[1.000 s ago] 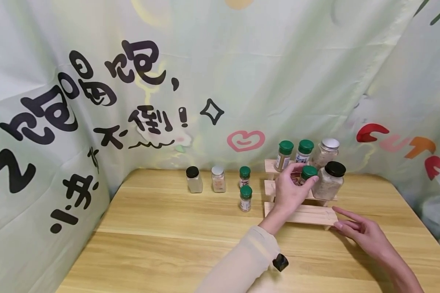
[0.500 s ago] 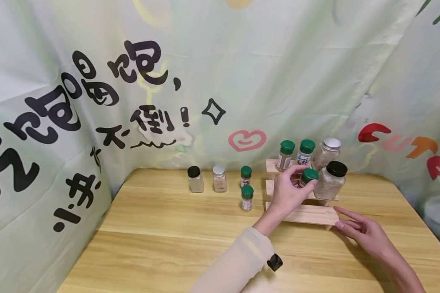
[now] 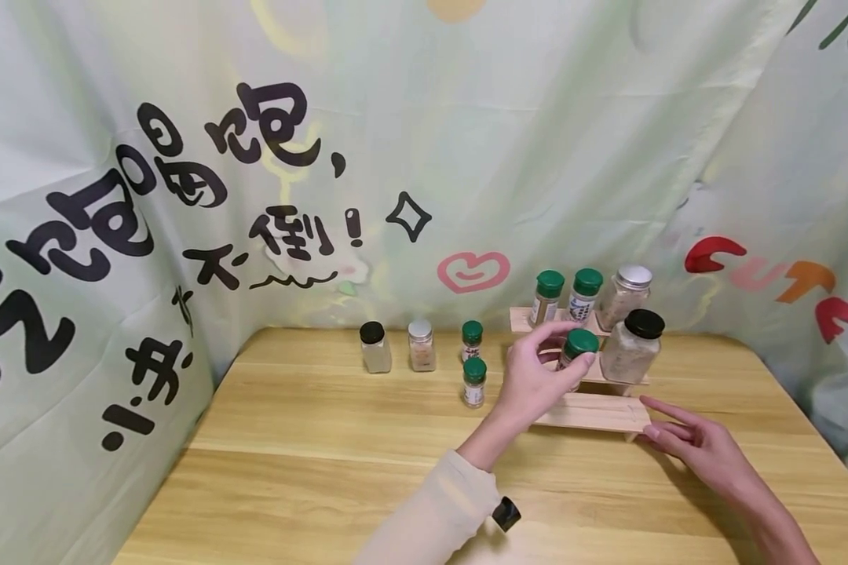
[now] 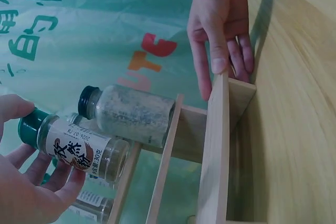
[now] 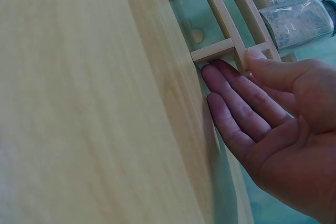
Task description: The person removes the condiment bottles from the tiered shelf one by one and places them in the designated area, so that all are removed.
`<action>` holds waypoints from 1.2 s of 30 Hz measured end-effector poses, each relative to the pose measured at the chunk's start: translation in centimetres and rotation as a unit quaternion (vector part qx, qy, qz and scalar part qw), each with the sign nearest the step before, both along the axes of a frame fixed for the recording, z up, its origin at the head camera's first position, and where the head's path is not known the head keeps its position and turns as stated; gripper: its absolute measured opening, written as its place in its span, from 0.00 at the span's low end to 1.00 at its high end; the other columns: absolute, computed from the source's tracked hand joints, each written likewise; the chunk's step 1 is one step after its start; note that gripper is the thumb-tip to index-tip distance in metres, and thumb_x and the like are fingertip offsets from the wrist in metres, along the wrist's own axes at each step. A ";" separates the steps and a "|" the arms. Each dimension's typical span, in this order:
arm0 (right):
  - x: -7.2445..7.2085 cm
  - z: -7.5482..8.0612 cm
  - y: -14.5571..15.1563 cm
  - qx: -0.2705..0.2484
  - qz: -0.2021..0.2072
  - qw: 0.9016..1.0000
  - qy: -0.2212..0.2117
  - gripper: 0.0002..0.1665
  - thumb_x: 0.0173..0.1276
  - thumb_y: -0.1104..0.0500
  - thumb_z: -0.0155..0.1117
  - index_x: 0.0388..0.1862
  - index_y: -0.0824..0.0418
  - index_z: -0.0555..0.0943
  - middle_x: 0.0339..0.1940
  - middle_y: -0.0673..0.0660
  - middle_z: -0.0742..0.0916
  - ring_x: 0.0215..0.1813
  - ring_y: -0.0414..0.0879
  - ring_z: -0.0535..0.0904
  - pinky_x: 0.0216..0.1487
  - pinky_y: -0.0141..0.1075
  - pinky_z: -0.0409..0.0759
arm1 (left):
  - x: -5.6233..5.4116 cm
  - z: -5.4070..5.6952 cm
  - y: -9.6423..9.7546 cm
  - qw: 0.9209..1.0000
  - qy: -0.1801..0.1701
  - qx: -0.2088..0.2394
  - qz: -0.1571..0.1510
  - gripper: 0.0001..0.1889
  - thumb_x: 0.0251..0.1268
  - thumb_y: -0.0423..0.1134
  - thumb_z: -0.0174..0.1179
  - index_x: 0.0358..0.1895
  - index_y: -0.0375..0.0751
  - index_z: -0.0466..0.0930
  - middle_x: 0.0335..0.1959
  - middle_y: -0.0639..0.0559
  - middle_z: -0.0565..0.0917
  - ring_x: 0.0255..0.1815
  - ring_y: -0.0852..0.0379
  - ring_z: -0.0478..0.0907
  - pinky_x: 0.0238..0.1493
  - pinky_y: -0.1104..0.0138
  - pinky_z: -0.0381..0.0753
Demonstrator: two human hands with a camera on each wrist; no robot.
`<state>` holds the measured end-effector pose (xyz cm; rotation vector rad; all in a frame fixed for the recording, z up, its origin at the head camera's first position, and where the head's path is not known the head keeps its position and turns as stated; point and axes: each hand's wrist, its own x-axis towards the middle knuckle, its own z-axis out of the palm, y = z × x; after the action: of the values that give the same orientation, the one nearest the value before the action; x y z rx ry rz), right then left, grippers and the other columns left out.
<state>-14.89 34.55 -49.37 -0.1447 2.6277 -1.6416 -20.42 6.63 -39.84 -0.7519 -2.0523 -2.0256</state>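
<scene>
My left hand [image 3: 540, 377] holds a green-capped spice jar [image 4: 79, 148] by its cap and side, over the middle step of a three-step wooden rack [image 3: 593, 412]. The left wrist view shows the jar's white label with dark writing and its base close to the step edge. A large black-capped jar [image 3: 632, 345] of pale grains stands on that step to the right. My right hand [image 3: 707, 451] pinches the right end of the lowest step, thumb [image 5: 262, 64] on the board's edge and the other fingers beside the end support.
Two green-capped jars [image 3: 549, 297] and a silver-capped jar [image 3: 625, 297] stand on the top step. Left of the rack, on the table [image 3: 290, 471], are a black-capped bottle [image 3: 376, 349], a silver-capped bottle [image 3: 421, 348] and two small green-capped jars [image 3: 474, 384]. A printed curtain [image 3: 572, 157] hangs behind.
My left hand has moved left and slightly nearer with the green-capped jar, away from the large black-capped jar. My right hand stays at the rack's end.
</scene>
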 end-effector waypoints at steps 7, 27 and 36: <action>0.0 0.1 0.1 -0.003 -0.001 1.000 0.004 0.32 0.78 0.59 0.62 0.75 0.72 0.67 0.47 0.44 0.90 0.46 0.34 0.87 0.44 0.24 0.84 | 0.6 0.0 -1.8 1.000 0.019 0.006 -0.007 0.17 0.65 0.32 0.71 0.56 0.40 0.84 0.50 0.51 0.85 0.48 0.64 0.82 0.51 0.67 0.86; -0.2 -0.4 0.4 -0.017 0.022 0.999 0.019 0.30 0.78 0.64 0.60 0.75 0.72 0.67 0.46 0.45 0.91 0.46 0.35 0.87 0.43 0.25 0.85 | 2.1 -0.9 -7.9 1.000 0.001 0.023 -0.016 0.21 0.64 0.30 0.71 0.60 0.35 0.83 0.54 0.46 0.86 0.53 0.49 0.83 0.56 0.57 0.86; -0.2 -0.3 0.2 -0.010 0.008 1.000 0.004 0.30 0.78 0.63 0.60 0.74 0.73 0.67 0.46 0.45 0.91 0.45 0.34 0.87 0.42 0.25 0.85 | 2.1 -1.0 -10.1 0.999 -0.020 0.032 -0.018 0.21 0.62 0.29 0.72 0.59 0.35 0.84 0.52 0.44 0.87 0.50 0.48 0.85 0.55 0.59 0.86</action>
<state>-15.06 34.78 -49.68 -0.1731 2.6094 -1.6647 -18.28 -3.43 -40.82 -0.7482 -1.9980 -2.1332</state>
